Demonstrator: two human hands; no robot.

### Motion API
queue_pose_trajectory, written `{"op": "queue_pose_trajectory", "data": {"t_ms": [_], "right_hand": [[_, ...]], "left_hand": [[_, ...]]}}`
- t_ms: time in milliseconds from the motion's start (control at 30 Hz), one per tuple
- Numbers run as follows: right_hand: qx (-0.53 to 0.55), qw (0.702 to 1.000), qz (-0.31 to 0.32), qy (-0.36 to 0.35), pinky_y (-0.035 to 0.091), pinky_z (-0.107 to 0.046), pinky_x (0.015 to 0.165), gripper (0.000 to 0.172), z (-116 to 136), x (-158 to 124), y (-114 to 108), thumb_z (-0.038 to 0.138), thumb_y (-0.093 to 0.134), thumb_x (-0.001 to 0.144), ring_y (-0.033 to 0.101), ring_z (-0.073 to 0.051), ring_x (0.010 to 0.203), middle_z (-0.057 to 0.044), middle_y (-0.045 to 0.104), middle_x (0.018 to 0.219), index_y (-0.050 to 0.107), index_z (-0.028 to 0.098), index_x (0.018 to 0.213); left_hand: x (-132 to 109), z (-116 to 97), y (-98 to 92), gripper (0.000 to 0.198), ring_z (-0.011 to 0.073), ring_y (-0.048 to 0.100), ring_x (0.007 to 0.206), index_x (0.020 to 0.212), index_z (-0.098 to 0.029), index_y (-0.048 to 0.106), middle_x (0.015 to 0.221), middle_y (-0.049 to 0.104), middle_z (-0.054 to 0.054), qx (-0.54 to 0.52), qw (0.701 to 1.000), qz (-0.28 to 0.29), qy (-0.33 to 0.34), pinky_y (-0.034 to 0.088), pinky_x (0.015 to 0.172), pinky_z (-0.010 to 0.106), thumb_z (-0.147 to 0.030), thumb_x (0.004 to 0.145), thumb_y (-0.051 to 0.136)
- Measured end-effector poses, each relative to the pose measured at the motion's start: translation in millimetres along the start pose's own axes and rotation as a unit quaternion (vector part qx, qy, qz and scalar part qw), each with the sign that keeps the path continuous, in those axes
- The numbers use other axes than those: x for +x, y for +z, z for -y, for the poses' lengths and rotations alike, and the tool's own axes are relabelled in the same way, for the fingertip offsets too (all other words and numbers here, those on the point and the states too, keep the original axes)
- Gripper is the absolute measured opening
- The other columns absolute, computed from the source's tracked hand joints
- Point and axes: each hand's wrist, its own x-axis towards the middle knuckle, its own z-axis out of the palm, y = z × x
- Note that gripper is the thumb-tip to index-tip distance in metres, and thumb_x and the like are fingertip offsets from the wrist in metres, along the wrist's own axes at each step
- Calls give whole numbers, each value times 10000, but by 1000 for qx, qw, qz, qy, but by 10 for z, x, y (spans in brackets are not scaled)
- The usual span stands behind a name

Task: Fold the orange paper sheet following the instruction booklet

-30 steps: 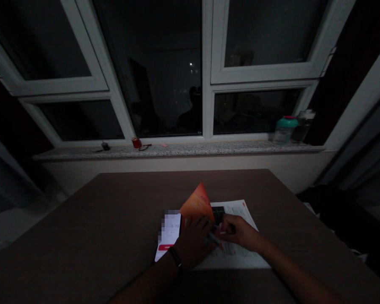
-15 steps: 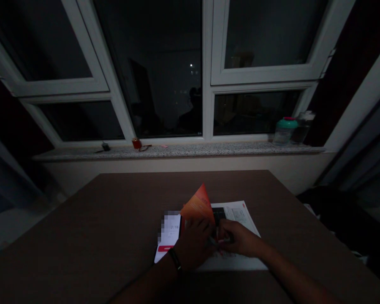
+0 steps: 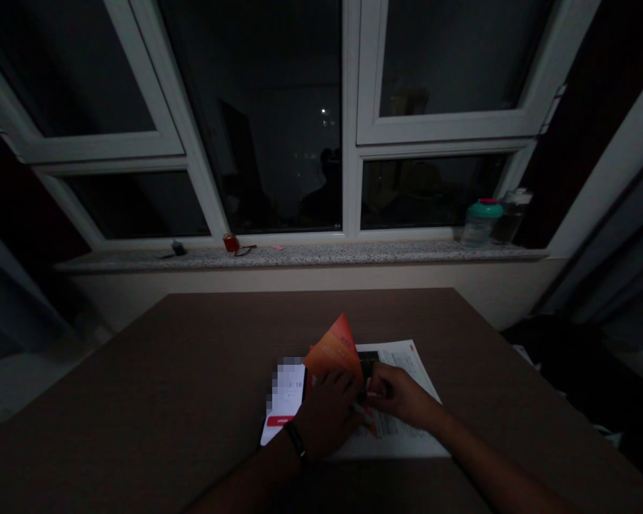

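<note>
"What's at the far left?"

"A lit phone (image 3: 283, 403) on the dark table (image 3: 155, 375), then the left hand (image 3: 326, 414), wrist low, fingers bent against the lower edge of a tilted orange folded card (image 3: 335, 353). Whether they grip it, I can't tell."

"How will it handle?"

"Light, thin, easily bent (so take it low, near the fold). Right of it, the right hand (image 3: 401, 396) reaches in, fingers curled near a pale sliver (image 3: 360, 408) (too dim to name), above a white printed sheet (image 3: 407, 364)."
</note>
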Motion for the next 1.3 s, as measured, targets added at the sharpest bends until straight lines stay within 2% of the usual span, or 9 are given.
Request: {"op": "queue_pose_trajectory", "data": {"t_ms": [200,367,500,733,800,900,1000,1167,1300], "right_hand": [[-26,996,55,-60,408,-236,677,199,-2,-38,3,163,730,760,588,-155,780,10,636,863,537,199,731],[-64,997,-23,-23,376,-229,632,189,-42,63,56,127,684,763,553,-147,725,24,589,789,513,203,744],[-86,993,-80,-8,341,-224,585,187,-114,121,86,135,659,772,498,-135,650,42,532,719,488,210,753],[-49,996,20,-65,353,-215,599,194,-59,40,38,128,687,734,522,-133,688,37,565,758,508,204,725],[-54,997,3,-55,347,-217,594,187,-61,49,45,136,684,741,518,-134,681,39,558,743,510,205,728],[-76,994,-76,-17,334,-225,578,174,-112,96,70,152,660,767,496,-135,640,45,526,685,501,208,723],[-80,990,-117,-8,340,-228,579,156,-176,133,86,151,642,773,497,-138,631,45,529,672,504,211,731],[-26,992,-121,5,360,-230,575,154,-219,123,69,167,646,769,506,-139,617,33,560,678,504,208,723],[20,994,-102,13,359,-230,561,153,-211,104,53,236,661,797,499,-140,610,29,557,671,522,204,741]], "left_hand": [[-10,5,-2,408,283,478,1194,1276,-227,512,1312,541,64,-18,1000,-6,-11,376,1009,415,-369,909,622],[-14,50,56,523,321,423,1280,1339,-225,487,1419,475,101,-15,1000,-14,-24,343,1051,476,-362,870,672],[-10,54,54,555,318,416,1299,1356,-253,483,1443,462,91,-20,999,-17,-24,340,1060,476,-361,855,697],[-19,36,11,554,316,430,1286,1342,-199,483,1414,494,110,-35,999,-24,-24,337,1073,467,-396,861,678],[-15,45,20,563,316,439,1278,1344,-196,480,1416,493,112,-34,999,-23,-21,338,1073,470,-395,856,678],[-7,63,41,564,315,441,1276,1343,-203,483,1417,495,110,-34,999,-20,-21,342,1068,474,-398,852,681],[-4,77,59,572,316,428,1289,1342,-206,491,1424,491,106,-29,999,-26,-22,329,1079,474,-413,848,693],[-7,85,30,566,332,450,1265,1289,-207,539,1391,524,107,-34,998,-42,-12,323,1073,493,-455,819,733],[3,81,-15,426,279,520,1181,1229,-235,572,1299,586,62,-57,998,-21,21,379,1022,421,-391,857,709]]}}
